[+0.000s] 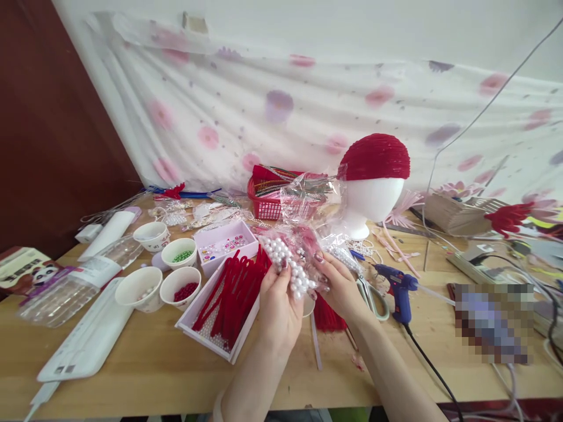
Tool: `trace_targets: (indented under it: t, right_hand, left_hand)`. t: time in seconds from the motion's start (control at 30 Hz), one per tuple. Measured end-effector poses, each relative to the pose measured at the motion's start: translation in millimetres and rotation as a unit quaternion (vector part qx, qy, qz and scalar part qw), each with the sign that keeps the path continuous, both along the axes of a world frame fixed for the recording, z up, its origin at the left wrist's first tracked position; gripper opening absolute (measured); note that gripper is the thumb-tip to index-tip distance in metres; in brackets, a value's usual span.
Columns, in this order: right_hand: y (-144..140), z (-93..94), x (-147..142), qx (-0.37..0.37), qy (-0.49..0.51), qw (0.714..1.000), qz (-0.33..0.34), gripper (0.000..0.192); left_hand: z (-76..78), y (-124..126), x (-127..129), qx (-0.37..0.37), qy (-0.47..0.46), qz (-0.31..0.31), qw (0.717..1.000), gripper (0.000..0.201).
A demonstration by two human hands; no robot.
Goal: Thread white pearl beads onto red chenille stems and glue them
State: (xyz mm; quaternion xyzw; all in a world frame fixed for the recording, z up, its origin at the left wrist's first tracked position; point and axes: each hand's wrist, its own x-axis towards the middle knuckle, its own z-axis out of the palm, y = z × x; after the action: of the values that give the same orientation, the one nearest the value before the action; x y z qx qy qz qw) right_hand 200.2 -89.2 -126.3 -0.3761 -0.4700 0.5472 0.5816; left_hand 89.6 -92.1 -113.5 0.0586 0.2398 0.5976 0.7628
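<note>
A clear plastic bag of white pearl beads (288,266) is held up over the table between my two hands. My left hand (279,310) is closed on its lower left side, thumb on the beads. On the right side, my right hand (341,287) pinches the plastic of the bag. Below and left of my left hand stands a white box (189,322) with dark red fuzzy stems (226,299) lying over small pearls. More red stems (328,313) lie under my right hand. Scissors (372,299) rest just right of it.
Several paper cups (180,287) with beads stand at left, near a pink box (226,243) of gems. Behind are a red basket (268,208) and a white foam head (373,199) in a red cap (376,157). A blue glue gun (398,290) with a trailing cord is at right.
</note>
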Motion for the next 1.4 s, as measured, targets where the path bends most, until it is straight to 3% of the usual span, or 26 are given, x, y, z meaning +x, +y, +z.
trace_targets:
  t: [0.23,0.5,0.7,0.83,1.0,1.2,1.4]
  right_hand:
    - [1.5,12.2,-1.7,-0.017,0.083,0.996,-0.005,0.036]
    - [7.6,30.7,10.1,0.000,0.089,0.996,-0.014,0.024]
    - [7.3,17.9,20.4,-0.006,0.074,0.997,-0.020,0.015]
    - [6.6,6.2,30.1,-0.019,0.078,0.997,-0.004,0.008]
    - [4.9,6.3,36.9,-0.033,0.084,0.995,0.035,0.003]
    - [-0.1,14.4,34.9,-0.060,0.110,0.990,0.068,0.031]
    - [-5.9,22.1,15.3,-0.104,0.184,0.975,0.063,0.054]
  left_hand:
    - [3.2,0.7,-8.2,-0.032,-0.051,-0.055,0.997,0.022]
    - [5.4,-2.6,-0.3,-0.094,-0.034,-0.025,0.995,0.013]
    - [-2.2,0.9,5.5,-0.070,0.021,0.002,0.997,0.027]
    - [-4.6,-0.8,8.0,-0.011,0.083,0.022,0.996,0.039]
    - [-7.4,0.8,13.4,0.046,0.137,0.034,0.989,0.045]
    - [4.7,-1.6,13.7,0.008,0.087,-0.020,0.996,0.044]
    - [12.7,1.6,15.0,0.002,0.084,-0.020,0.996,0.035]
